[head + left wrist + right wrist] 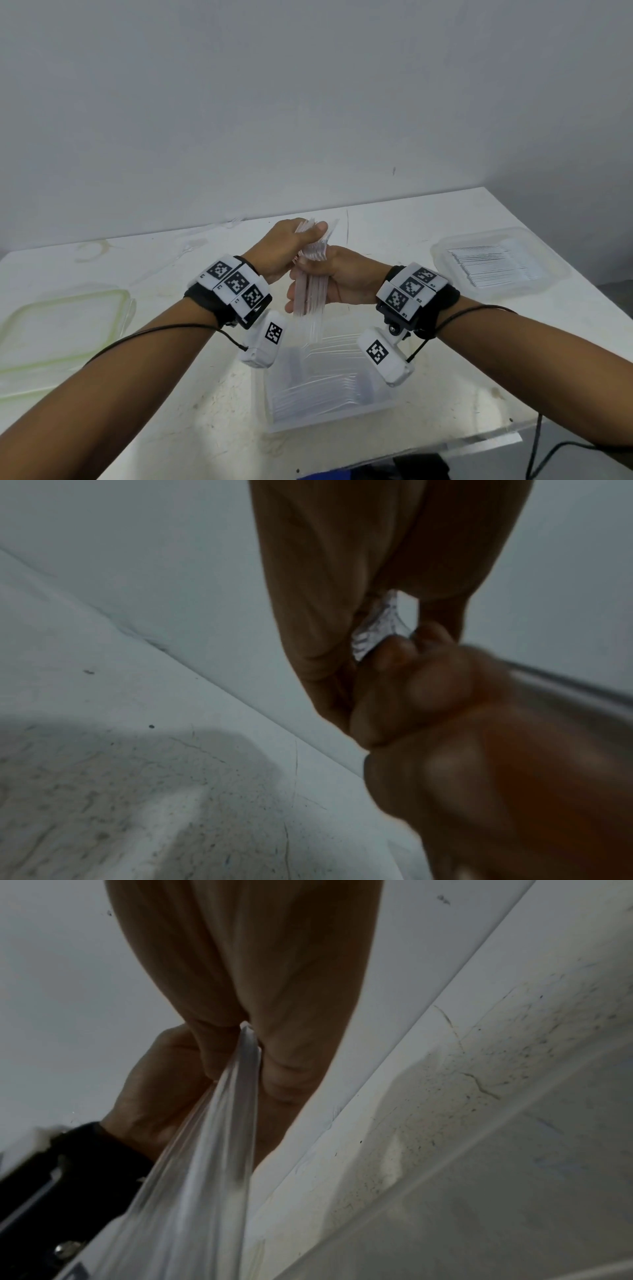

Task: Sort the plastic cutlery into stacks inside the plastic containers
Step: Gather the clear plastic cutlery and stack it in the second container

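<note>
I've got both hands up over the white scuffed table [394, 219], approx mid-table. Left hand [286, 245] has fingers and thumb curled round the top end of the bundle of clear plastic cutlery [310, 274]; right hand [337, 279] has fingers wrapped round its middle, handles hanging down. In the left wrist view, the ends of the pieces show between the fingers [394, 653]; too blurred to tell forks from spoons.

Directly under the bundle sits the clear square plastic container at the near edge [274, 416], w/ a stack already inside, close to the table's front lip. Clear plastic container at the right [558, 270] holds a neat row of pieces, near the right edge. Green-rimmed clear plastic lid-like tray at the left [126, 301] is near the left edge. Bare tabletop lies btwn the three.

Plain grey wall [308, 102] behind, table butts against it. Tabletop stained, speckled.
</note>
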Available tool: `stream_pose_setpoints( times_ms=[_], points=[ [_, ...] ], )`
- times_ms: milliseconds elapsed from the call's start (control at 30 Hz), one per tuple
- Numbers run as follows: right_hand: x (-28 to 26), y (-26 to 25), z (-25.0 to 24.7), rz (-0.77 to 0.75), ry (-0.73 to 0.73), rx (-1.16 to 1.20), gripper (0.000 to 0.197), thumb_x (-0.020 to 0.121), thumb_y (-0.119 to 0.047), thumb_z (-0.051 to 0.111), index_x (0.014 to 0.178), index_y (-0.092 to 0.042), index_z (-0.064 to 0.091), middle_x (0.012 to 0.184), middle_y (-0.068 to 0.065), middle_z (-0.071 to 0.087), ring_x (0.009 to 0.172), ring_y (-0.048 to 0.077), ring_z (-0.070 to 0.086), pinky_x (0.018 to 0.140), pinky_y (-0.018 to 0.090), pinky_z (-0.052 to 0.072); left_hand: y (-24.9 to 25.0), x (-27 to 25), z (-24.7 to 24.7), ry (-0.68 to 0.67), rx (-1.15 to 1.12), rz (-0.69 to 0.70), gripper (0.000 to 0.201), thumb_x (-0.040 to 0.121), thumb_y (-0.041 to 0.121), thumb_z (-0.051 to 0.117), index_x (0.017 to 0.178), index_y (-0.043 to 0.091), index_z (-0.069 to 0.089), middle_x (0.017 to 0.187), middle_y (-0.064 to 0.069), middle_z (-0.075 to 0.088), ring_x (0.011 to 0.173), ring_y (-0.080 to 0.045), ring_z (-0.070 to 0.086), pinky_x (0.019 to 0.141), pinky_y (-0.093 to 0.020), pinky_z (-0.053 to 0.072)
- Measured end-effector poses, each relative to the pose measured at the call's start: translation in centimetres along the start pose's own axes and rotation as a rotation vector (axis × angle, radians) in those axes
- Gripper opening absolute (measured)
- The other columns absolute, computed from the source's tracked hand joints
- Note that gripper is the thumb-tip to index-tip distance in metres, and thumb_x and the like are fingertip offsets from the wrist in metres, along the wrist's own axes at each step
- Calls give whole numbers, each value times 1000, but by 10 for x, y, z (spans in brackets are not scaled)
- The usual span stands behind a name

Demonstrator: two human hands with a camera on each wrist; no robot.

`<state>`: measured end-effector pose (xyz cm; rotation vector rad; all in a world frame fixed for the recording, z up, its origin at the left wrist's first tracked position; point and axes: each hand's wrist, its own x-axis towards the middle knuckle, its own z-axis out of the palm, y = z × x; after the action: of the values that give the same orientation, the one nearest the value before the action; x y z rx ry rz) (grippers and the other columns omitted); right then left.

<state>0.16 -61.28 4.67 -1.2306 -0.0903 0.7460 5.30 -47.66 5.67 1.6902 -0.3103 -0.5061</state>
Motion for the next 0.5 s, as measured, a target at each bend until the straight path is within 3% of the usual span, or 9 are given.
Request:
stream_pose_setpoints(
  times_ms=[100,200,333,433,500],
  points=[
    [0,-2,2,-41,-31,21,15,100,-17,45,98,-4,52,83,12,61,77,32,69,79,52,57,-1,-1,-2,-29,-83,1,27,84,25,71,87,1,60,83,-13,61,80,-21,61,71,-30,50],
    [-1,-1,4,-49,-50,65,18,90,-21,53,95,-4,55,82,11,60,76,30,69,76,51,57,1,-6,1,12,-122,22,11,87,9,66,87,-1,65,83,-12,69,80,-20,66,72,-28,54],
    [-4,1,8,-26,-41,66,17,98,-14,45,91,-5,57,79,12,59,73,30,69,71,47,59,2,-14,5,1,-98,48,31,76,23,78,90,0,62,78,-8,64,77,-17,62,70,-25,52],
    [-7,2,10,1,-20,64,20,102,-11,39,92,-5,56,78,9,62,73,29,69,76,50,59,0,-16,9,60,-52,44,23,76,15,75,90,2,63,75,-5,64,74,-16,63,69,-27,51],
    [-8,1,13,15,-19,61,17,101,-13,41,95,-5,54,77,12,65,74,30,69,73,47,59,1,-18,10,117,-82,34,14,83,6,67,92,-4,63,76,-7,66,74,-16,64,71,-30,50]
  ],
)
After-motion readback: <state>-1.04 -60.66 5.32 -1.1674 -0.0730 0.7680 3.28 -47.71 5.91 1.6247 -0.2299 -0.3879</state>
